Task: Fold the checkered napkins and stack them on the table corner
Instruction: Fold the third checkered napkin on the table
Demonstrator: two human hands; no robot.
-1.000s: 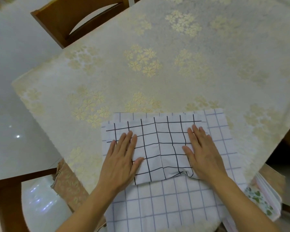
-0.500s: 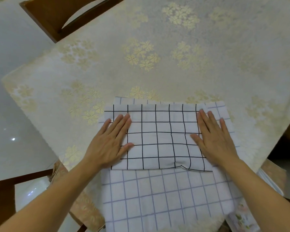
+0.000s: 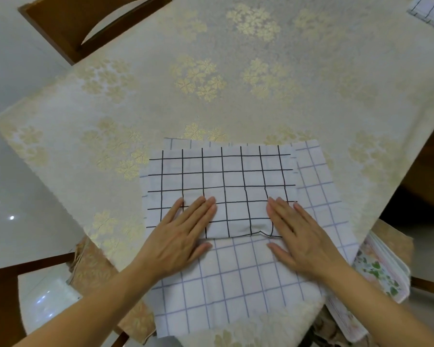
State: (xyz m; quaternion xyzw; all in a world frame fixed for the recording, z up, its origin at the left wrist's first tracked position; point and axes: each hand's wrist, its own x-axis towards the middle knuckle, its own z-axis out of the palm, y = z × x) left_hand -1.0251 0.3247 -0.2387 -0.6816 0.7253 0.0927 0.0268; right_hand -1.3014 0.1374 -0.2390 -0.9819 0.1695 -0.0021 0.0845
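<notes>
A white napkin with black grid lines [image 3: 221, 181] lies folded into a rectangle near the table's front edge. It rests on a larger white napkin with pale blue grid lines [image 3: 238, 281] that hangs over the edge. My left hand [image 3: 178, 236] lies flat with straight fingers on the folded napkin's near left part. My right hand [image 3: 296, 236] lies flat on its near right part. The thumbs of both hands rest on the pale napkin below. A small wrinkle shows at the near edge between my hands. Another checkered napkin [image 3: 431, 11] sits at the far right corner.
The table wears a cream tablecloth with gold leaf patterns [image 3: 211, 78]. A wooden chair [image 3: 68, 26] stands at the far left. A stack of floral cloths [image 3: 378, 269] lies off the table's right edge. A second chair [image 3: 8, 291] is at my near left.
Both hands have slid back toward me, from the napkin's middle and sides to its near edge. The black-grid napkin lies flatter than one second ago.
</notes>
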